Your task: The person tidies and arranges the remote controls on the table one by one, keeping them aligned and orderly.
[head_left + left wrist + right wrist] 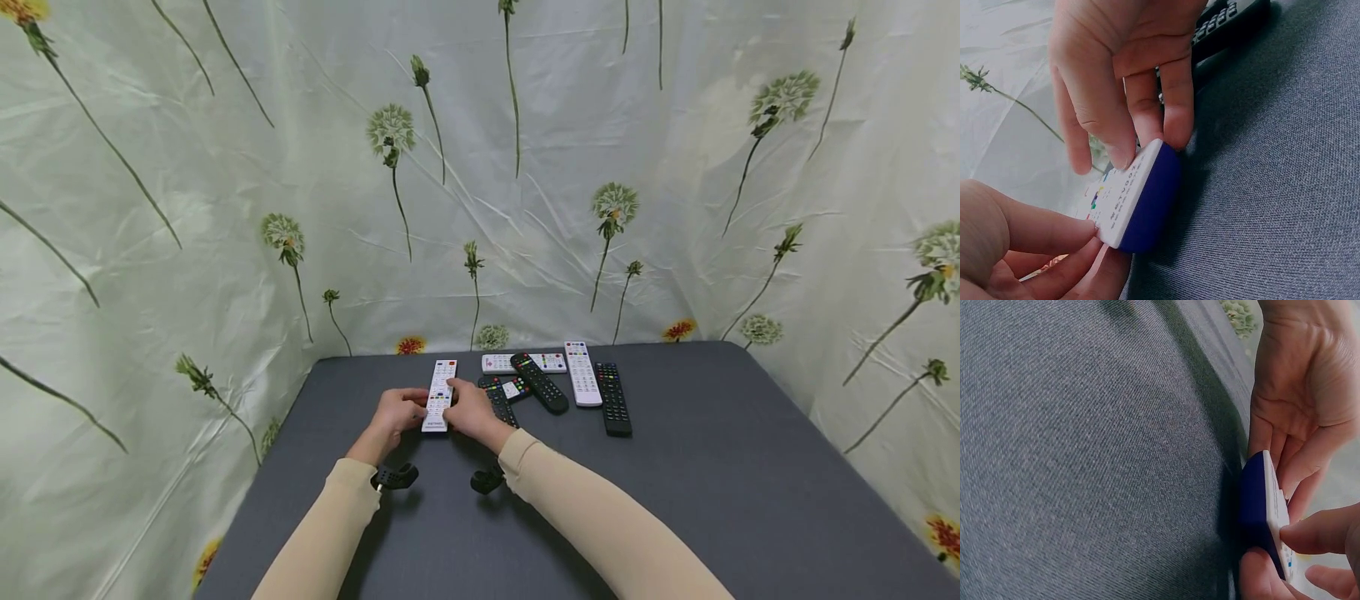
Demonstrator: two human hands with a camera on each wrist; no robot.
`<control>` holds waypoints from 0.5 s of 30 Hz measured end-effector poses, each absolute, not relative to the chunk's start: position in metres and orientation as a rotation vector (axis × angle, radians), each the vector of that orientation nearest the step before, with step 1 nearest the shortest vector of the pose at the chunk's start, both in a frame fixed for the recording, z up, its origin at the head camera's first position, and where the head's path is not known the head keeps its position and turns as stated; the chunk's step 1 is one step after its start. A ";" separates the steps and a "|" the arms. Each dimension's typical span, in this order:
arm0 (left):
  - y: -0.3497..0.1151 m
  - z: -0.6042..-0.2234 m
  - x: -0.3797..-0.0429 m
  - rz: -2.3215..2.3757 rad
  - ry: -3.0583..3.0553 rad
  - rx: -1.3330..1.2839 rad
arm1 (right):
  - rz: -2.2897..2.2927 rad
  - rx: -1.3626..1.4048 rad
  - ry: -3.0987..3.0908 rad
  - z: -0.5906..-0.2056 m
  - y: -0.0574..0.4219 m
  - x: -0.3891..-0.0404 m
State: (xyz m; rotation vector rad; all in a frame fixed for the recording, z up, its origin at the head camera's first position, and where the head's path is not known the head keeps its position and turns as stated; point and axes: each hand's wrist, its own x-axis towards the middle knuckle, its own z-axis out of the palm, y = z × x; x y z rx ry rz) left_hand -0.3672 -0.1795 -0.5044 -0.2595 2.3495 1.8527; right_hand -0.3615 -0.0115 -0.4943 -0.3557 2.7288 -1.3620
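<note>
A white remote control with a dark blue underside and coloured buttons is between the two hands at the left of the table group. My left hand grips its left long edge, the thumb on the button face and the fingers along the side, as the left wrist view shows. On the opposite edge my right hand pinches the same remote, its thumb on the face. In the right wrist view the blue end of the remote control is close over the table cloth.
Right of the hands lie several other remotes: a white remote, a long black remote, a rounded black remote across a flat white remote, and black ones partly hidden by the right hand. Behind the grey table hangs a floral curtain.
</note>
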 end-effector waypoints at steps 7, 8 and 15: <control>-0.183 -0.507 -0.370 1.906 2.284 -0.279 | -1.389 -0.336 2.754 -0.496 -0.012 -0.361; -0.184 -0.507 -0.370 1.911 2.278 -0.283 | -1.388 -0.341 2.761 -0.496 -0.013 -0.361; -0.186 -0.504 -0.368 1.905 2.266 -0.298 | -1.399 -0.343 2.778 -0.501 -0.015 -0.361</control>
